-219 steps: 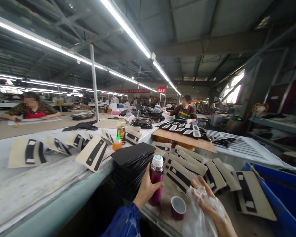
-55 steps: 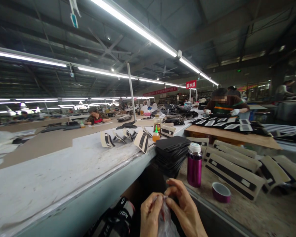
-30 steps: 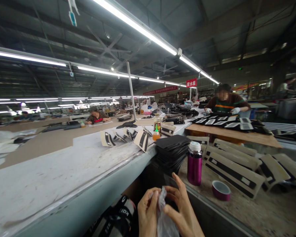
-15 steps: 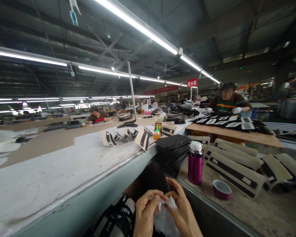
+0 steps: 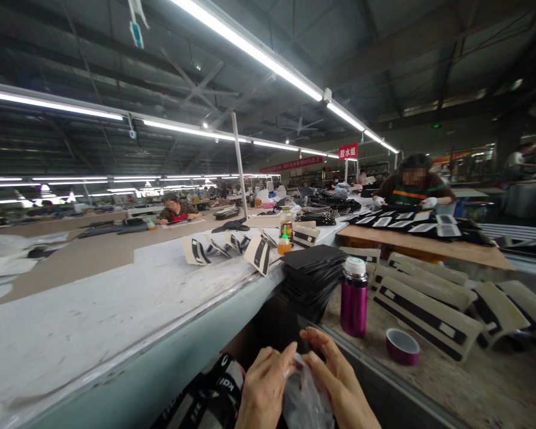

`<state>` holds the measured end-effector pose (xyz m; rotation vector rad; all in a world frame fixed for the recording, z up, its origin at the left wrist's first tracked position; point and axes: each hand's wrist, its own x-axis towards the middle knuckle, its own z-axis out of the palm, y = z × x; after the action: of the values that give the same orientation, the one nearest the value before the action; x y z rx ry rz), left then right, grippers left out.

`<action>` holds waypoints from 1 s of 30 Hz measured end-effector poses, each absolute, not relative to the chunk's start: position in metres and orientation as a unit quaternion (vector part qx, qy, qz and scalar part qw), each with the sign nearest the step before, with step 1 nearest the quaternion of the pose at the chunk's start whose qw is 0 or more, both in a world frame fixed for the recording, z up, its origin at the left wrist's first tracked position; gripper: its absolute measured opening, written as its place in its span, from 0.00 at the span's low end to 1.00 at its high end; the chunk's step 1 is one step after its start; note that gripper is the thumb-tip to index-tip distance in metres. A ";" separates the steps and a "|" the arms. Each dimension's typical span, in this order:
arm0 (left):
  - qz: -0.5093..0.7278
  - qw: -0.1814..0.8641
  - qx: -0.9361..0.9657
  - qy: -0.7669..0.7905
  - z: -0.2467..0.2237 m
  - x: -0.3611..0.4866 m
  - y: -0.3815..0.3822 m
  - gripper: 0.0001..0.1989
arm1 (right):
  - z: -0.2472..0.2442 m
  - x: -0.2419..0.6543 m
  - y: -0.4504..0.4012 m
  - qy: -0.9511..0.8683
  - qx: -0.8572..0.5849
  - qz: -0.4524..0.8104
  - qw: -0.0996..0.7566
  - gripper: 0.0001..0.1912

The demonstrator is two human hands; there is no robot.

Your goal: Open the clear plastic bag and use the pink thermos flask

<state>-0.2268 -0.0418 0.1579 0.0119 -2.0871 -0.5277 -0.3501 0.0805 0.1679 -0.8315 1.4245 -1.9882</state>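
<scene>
Low in the view, a thin translucent plastic bag (image 5: 307,398) hangs between my hands. My left hand (image 5: 264,384) pinches its upper edge between thumb and fingers. On the other side, my right hand (image 5: 337,381) grips the same edge with thumb and fingers bent. Both hands are over the dark gap between the two tables. Just beyond my right hand, on the right table, stand a magenta flask (image 5: 354,301) with a white lid and a small magenta cup (image 5: 402,346).
Left is a long white table (image 5: 116,316) with curved cream pieces (image 5: 258,254) and an orange glue bottle (image 5: 284,243). Black sheets (image 5: 315,274) are stacked ahead. More cream pieces (image 5: 429,316) lie right. A person (image 5: 413,185) in white gloves works behind.
My hands have shifted slightly and turned, and the fingers have changed position on the bag. More of the bag now shows between them, gathered near its top.
</scene>
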 end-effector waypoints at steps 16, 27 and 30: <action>-0.526 0.476 0.099 -0.698 0.169 -0.217 -0.031 0.10 | 0.170 -0.356 0.076 0.492 -0.305 -0.787 0.215 0.31; -0.454 0.452 0.069 -0.765 0.159 -0.212 -0.040 0.15 | 0.184 -0.338 0.083 0.522 -0.391 -0.717 0.243 0.28; -0.453 0.438 0.077 -0.773 0.163 -0.211 -0.036 0.13 | 0.183 -0.338 0.081 0.527 -0.360 -0.737 0.221 0.24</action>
<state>-0.2109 -0.0364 0.1627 0.1916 -1.9216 -1.1270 -0.3379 0.0810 0.1825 -0.9939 1.4569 -2.0379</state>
